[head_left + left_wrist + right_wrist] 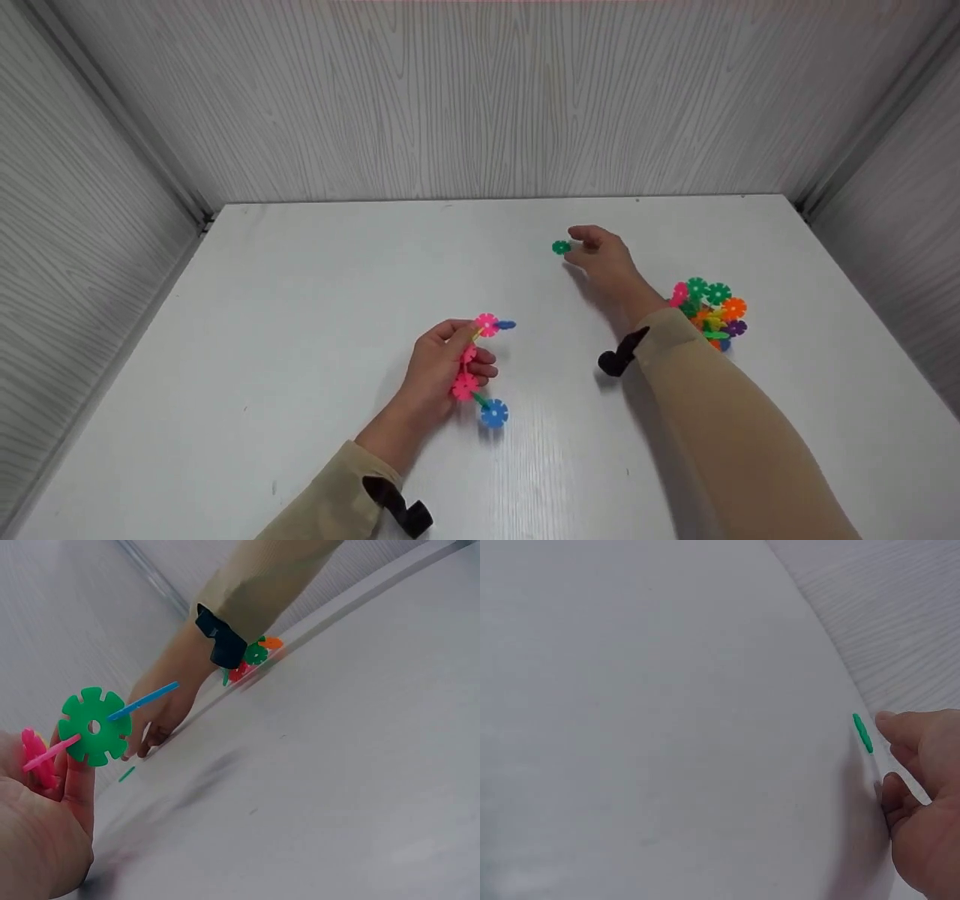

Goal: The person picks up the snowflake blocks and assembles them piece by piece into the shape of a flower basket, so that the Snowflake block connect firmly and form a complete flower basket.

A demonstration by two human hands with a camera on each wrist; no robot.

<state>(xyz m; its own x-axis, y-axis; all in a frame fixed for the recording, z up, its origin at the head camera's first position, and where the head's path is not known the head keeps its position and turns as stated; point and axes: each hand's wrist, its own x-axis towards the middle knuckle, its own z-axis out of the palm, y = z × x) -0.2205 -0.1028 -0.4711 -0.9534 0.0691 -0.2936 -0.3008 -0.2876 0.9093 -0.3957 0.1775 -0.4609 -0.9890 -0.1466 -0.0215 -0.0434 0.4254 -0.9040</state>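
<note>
My left hand (439, 367) pinches a chain of slotted plastic snowflake discs (465, 386): pink ones, a yellow one edge-on, a green one and blue ones at both ends. In the left wrist view, a green disc (94, 727) of this chain stands face-on, with a blue disc (142, 700) and a pink disc slotted into it. My right hand (604, 259) reaches to the far part of the table, thumb and forefinger spread apart. A single green snowflake disc (561, 247) lies just beyond its fingertips; the right wrist view shows a small gap between them.
A heap of mixed-colour snowflake discs (712, 315) lies on the right of the white table (337, 262), partly behind my right forearm. Wood-grain panels (480, 97) wall the table at the back and both sides. Black straps (622, 352) circle the sleeves.
</note>
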